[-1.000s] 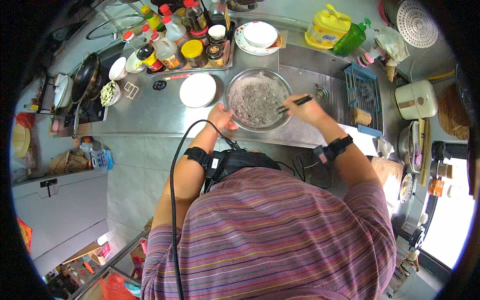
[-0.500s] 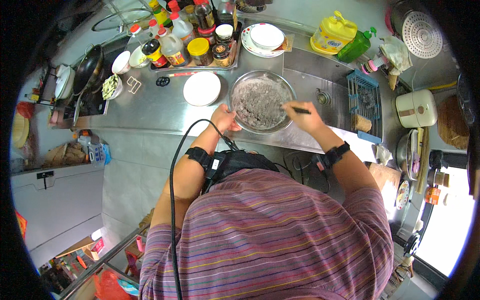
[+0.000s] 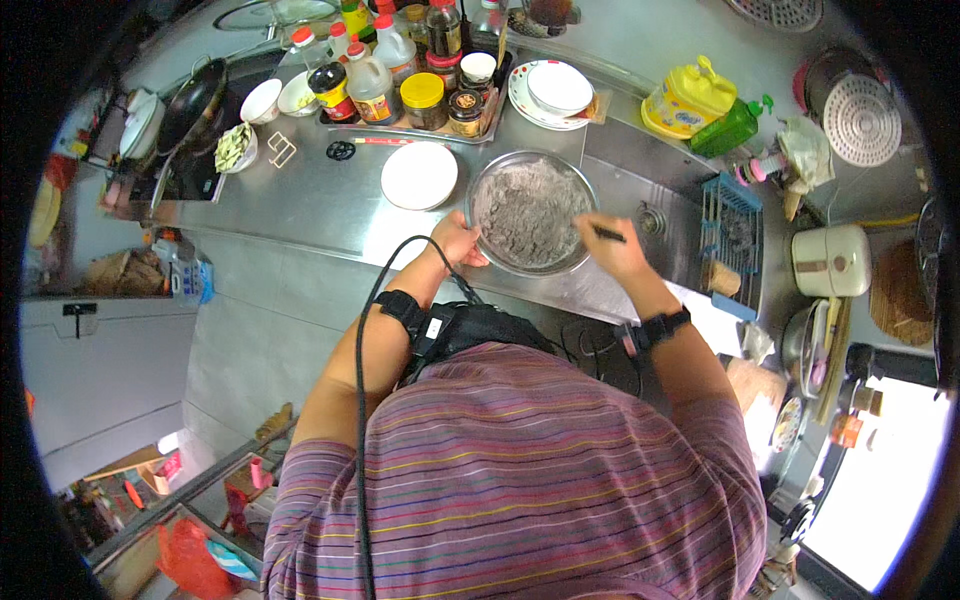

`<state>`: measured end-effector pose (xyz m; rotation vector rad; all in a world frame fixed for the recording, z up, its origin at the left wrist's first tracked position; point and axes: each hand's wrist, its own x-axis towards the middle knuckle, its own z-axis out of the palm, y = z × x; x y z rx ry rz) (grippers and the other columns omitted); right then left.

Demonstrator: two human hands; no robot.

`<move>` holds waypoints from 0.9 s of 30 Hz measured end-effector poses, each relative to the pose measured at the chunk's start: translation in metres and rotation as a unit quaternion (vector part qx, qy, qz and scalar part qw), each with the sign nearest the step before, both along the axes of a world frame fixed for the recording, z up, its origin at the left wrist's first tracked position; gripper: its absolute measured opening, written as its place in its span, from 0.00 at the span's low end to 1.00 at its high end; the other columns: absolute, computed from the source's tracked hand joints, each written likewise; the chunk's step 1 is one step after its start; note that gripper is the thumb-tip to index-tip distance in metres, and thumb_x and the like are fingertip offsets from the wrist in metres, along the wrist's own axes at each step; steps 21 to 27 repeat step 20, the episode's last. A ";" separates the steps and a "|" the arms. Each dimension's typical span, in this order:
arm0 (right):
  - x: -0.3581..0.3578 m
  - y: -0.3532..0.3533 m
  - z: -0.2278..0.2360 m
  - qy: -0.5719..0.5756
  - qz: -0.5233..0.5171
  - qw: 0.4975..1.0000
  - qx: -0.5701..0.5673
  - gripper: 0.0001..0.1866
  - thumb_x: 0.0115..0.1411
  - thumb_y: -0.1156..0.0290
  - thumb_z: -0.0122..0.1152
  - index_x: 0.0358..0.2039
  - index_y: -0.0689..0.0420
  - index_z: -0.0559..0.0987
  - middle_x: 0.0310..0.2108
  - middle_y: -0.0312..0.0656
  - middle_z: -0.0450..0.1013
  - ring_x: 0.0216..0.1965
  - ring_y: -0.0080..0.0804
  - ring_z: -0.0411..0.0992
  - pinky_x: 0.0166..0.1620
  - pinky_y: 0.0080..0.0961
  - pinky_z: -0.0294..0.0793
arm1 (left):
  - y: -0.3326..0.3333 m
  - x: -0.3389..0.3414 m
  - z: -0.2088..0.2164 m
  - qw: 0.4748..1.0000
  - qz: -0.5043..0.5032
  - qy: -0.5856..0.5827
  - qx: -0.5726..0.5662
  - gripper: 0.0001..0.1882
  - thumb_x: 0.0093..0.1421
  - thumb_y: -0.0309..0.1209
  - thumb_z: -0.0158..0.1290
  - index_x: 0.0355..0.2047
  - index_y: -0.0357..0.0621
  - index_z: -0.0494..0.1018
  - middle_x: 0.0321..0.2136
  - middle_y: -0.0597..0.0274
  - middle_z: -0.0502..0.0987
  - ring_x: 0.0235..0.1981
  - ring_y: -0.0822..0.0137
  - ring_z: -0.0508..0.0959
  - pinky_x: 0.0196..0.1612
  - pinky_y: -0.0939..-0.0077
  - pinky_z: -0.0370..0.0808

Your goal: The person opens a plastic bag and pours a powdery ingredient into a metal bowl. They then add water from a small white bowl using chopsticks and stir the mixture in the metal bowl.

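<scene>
Head view. Steel mixing bowl (image 3: pixel 530 212) of grey mixture, on the steel counter (image 3: pixel 320 205) at the sink's left edge. Left hand (image 3: pixel 457 240): fingers closed on the bowl's near-left rim. Right hand (image 3: pixel 612 250): pinched around a dark thin utensil (image 3: pixel 606 234) over the bowl's right side. White plate (image 3: pixel 419 176) just left of the bowl. Condiment tray (image 3: pixel 420 85) at the far side.

A person in a striped shirt stands at a steel tabletop (image 3: pixel 330 200), left hand (image 3: pixel 455 240) gripping the rim of a metal bowl (image 3: pixel 530 212) of grey mixture while the right hand (image 3: pixel 612 250) holds a dark utensil (image 3: pixel 606 234) over it. A white plate (image 3: pixel 419 176) sits just beside the bowl, a tray of bottles and jars (image 3: pixel 410 90) behind.
</scene>
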<state>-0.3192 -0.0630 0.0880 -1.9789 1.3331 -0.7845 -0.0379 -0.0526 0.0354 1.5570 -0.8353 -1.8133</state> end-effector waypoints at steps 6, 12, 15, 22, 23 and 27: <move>0.050 0.008 -0.012 -0.031 0.139 0.988 -0.054 0.08 0.59 0.69 0.60 0.37 0.58 0.82 0.34 0.46 0.79 0.34 0.36 0.79 0.39 0.26 0.76 | -0.004 -0.001 0.002 0.998 -0.021 -0.060 0.003 0.09 0.65 0.26 0.45 0.41 0.34 0.58 0.24 0.44 0.75 0.20 0.53 0.80 0.19 0.66 0.81; 0.022 -0.039 -0.002 0.023 0.024 0.999 -0.039 0.10 0.60 0.66 0.59 0.35 0.59 0.81 0.34 0.48 0.78 0.33 0.39 0.79 0.37 0.28 0.76 | 0.000 0.004 -0.004 0.999 0.015 -0.035 -0.019 0.08 0.64 0.25 0.46 0.36 0.37 0.57 0.21 0.45 0.75 0.17 0.54 0.80 0.16 0.68 0.78; -0.001 -0.009 0.011 0.049 0.029 0.998 0.035 0.08 0.59 0.68 0.59 0.34 0.59 0.81 0.33 0.49 0.78 0.32 0.40 0.78 0.35 0.28 0.75 | 0.001 0.006 -0.007 0.999 0.016 -0.034 -0.036 0.07 0.64 0.23 0.45 0.36 0.34 0.58 0.20 0.45 0.74 0.17 0.55 0.79 0.16 0.66 0.79; 0.042 0.023 0.014 -0.003 0.169 0.986 -0.004 0.05 0.58 0.72 0.60 0.33 0.57 0.82 0.31 0.49 0.78 0.33 0.40 0.79 0.35 0.26 0.75 | -0.001 0.006 0.006 0.999 -0.018 -0.042 -0.021 0.11 0.63 0.24 0.46 0.44 0.37 0.59 0.23 0.47 0.76 0.17 0.54 0.80 0.15 0.70 0.78; 0.042 0.023 0.014 -0.003 0.169 0.986 -0.004 0.05 0.58 0.72 0.60 0.33 0.57 0.82 0.31 0.49 0.78 0.33 0.40 0.79 0.35 0.26 0.75 | -0.001 0.006 0.006 0.999 -0.018 -0.042 -0.021 0.11 0.63 0.24 0.46 0.44 0.37 0.59 0.23 0.47 0.76 0.17 0.54 0.80 0.15 0.70 0.78; 0.042 0.023 0.014 -0.003 0.169 0.986 -0.004 0.05 0.58 0.72 0.60 0.33 0.57 0.82 0.31 0.49 0.78 0.33 0.40 0.79 0.35 0.26 0.75 | -0.001 0.006 0.006 0.999 -0.018 -0.042 -0.021 0.11 0.63 0.24 0.46 0.44 0.37 0.59 0.23 0.47 0.76 0.17 0.54 0.80 0.15 0.70 0.78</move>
